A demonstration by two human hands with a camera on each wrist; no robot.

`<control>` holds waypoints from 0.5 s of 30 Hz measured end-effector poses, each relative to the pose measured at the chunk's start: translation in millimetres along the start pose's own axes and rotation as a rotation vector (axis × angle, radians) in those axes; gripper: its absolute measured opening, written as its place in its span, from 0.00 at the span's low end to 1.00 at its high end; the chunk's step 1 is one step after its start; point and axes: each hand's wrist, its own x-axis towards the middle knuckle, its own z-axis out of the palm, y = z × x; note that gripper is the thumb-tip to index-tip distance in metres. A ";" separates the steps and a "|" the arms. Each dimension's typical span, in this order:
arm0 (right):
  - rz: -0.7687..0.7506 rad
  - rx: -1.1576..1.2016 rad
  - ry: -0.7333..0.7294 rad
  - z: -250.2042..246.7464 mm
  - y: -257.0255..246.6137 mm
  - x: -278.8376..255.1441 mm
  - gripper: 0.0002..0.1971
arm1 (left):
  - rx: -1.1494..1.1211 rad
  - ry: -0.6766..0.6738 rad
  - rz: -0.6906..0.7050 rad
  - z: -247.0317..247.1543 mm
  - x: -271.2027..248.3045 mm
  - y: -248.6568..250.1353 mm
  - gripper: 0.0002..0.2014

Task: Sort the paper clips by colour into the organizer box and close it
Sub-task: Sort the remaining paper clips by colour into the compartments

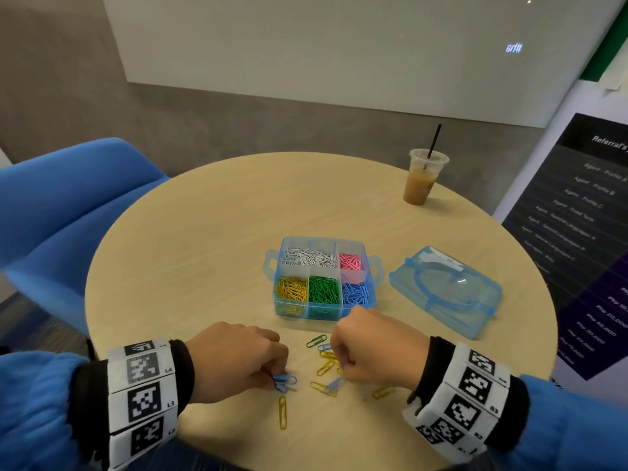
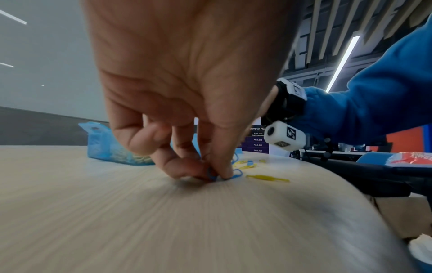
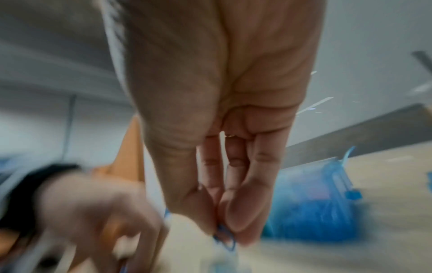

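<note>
Both hands' fingers pinch blue clips (image 1: 284, 382) off the bench, blue compartment (image 1: 355, 294) just beyond, probably nearer the right hand (image 1: 377, 348).

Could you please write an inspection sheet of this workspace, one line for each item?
Surface: round wooden table.
Job's things: organizer box open, clips sorted by colour; lid lies apart, to its right; loose paper clips at the near edge.
Clutter: iced drink cup with straw.
Grips: left hand pinches blue clips; right hand pinches a blue clip.
Cables: nothing seen.
Surroundings: blue chair, printed banner.
</note>
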 end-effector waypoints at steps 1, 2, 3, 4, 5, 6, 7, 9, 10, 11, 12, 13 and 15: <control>-0.001 0.046 -0.002 -5.2 3.1 -0.8 0.06 | 0.003 0.004 0.005 1.2 -0.2 -0.3 0.09; 0.008 0.112 0.010 -12.1 6.9 -1.3 0.06 | 0.005 0.012 0.011 2.3 -0.6 -0.7 0.09; 0.023 0.190 0.044 -20.0 12.2 -1.5 0.05 | 0.006 0.017 0.018 3.2 -1.2 -0.8 0.09; 0.050 0.263 0.109 -27.7 18.8 -1.0 0.05 | 0.001 0.018 0.025 2.7 -2.0 -0.5 0.09; 0.077 0.320 0.207 -34.4 27.1 0.4 0.05 | -0.010 0.015 0.029 0.0 -2.6 0.0 0.09; 0.110 0.351 0.320 -39.9 35.2 2.0 0.05 | -0.034 0.015 0.029 -4.6 -2.2 0.4 0.09; 0.139 0.369 0.423 -44.4 42.5 3.5 0.04 | -0.081 0.022 0.024 -11.4 -0.3 1.1 0.08; 0.182 0.381 0.517 -47.4 52.8 5.0 0.01 | -0.220 0.094 0.034 -28.1 9.8 3.0 0.05; 0.196 0.374 0.518 -46.1 55.6 4.9 0.03 | -0.278 0.163 0.052 -37.0 18.2 4.0 0.04; 0.206 0.368 0.516 -43.3 57.9 4.6 0.04 | -0.321 0.237 0.061 -45.5 28.3 5.3 0.04; 0.219 0.360 0.514 -41.1 57.7 3.5 0.02 | -0.350 0.301 0.056 -53.5 39.6 6.6 0.04; 0.218 0.360 0.516 -38.3 57.4 1.9 0.01 | -0.368 0.349 0.038 -60.8 51.3 7.9 0.05; 0.214 0.328 0.456 -31.3 54.0 -2.9 0.07 | -0.397 0.419 0.004 -74.0 73.0 11.5 0.07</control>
